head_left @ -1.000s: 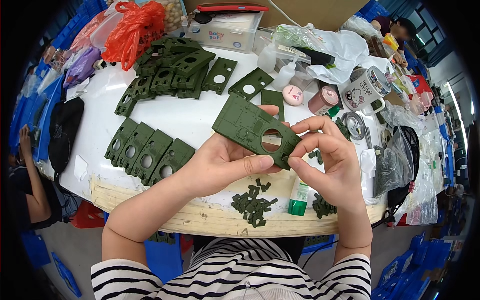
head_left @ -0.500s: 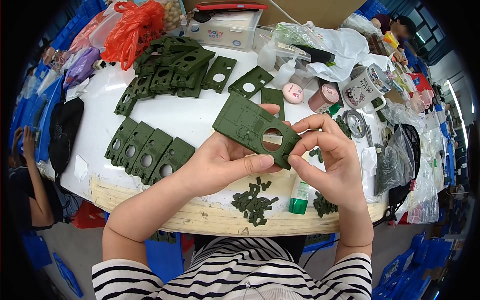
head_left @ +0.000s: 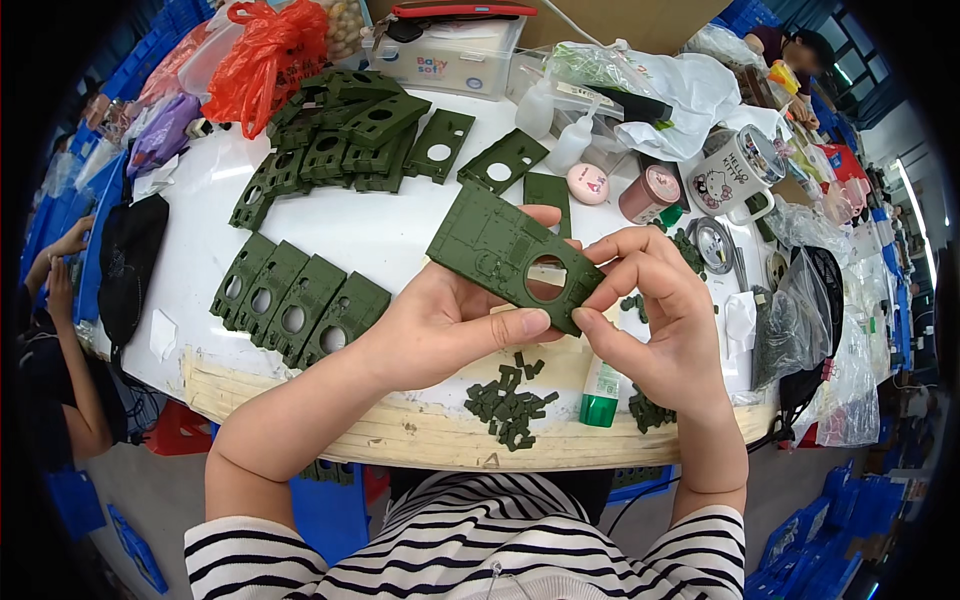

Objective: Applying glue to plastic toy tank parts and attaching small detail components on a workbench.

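A dark green plastic model tank hull plate [head_left: 490, 238] with a round hole is held up over the table, tilted. My left hand [head_left: 440, 330] grips it from beneath, thumb along its near edge and fingers behind it. With thumb and fingertips, my right hand [head_left: 655, 310] pinches the plate's right-hand end by the hole; whether a small part sits between those fingertips is hidden. Below lies a heap of small green plastic parts [head_left: 505, 408]. Next to it, a bottle with a green cap [head_left: 599, 400] lies partly under my right hand.
Several similar green plates [head_left: 295, 305] lie in a row at left, with a larger pile [head_left: 340, 130] behind. A red plastic bag [head_left: 268, 60], a clear tub [head_left: 440, 68], squeeze bottles [head_left: 573, 145] and a white mug [head_left: 722, 185] stand farther back. Another person's hand [head_left: 62, 285] is at far left.
My hands and the plate are almost unmoved. At far left, the other person's hands have shifted apart slightly.
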`<state>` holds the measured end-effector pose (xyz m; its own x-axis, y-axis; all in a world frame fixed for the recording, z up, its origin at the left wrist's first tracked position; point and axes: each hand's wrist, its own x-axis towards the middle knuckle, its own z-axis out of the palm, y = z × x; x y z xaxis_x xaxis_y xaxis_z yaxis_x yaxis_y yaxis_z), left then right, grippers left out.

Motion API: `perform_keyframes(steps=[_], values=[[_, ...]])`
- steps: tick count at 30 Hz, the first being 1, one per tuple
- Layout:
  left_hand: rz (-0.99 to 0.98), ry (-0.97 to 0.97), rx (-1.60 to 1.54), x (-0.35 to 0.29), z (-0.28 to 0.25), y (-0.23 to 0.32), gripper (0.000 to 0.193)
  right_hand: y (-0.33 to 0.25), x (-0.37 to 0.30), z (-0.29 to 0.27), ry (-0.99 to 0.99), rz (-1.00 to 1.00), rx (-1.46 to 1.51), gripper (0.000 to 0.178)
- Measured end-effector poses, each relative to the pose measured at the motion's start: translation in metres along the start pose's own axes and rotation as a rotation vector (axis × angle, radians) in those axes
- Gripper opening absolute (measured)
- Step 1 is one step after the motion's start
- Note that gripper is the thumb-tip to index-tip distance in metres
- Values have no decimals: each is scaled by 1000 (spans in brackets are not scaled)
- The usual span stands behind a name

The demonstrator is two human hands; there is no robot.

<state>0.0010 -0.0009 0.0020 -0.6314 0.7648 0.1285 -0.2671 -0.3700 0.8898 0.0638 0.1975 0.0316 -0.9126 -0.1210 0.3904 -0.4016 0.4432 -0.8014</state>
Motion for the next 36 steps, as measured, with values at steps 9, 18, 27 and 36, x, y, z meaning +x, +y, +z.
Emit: perform_keyframes(steps=[9, 18, 27, 36], values=[[-6, -1, 9, -1, 0, 1, 70, -2, 0, 0, -4, -2, 27, 9], [35, 6, -10, 0, 0, 1, 69, -5, -2, 0, 55, -46, -121, 11], [66, 26, 92, -2, -1, -3, 68, -12, -1, 2, 33, -119, -381, 16], [47, 25, 71, -2, -1, -3, 68, -14, 0, 3, 7, -203, -476, 21]])
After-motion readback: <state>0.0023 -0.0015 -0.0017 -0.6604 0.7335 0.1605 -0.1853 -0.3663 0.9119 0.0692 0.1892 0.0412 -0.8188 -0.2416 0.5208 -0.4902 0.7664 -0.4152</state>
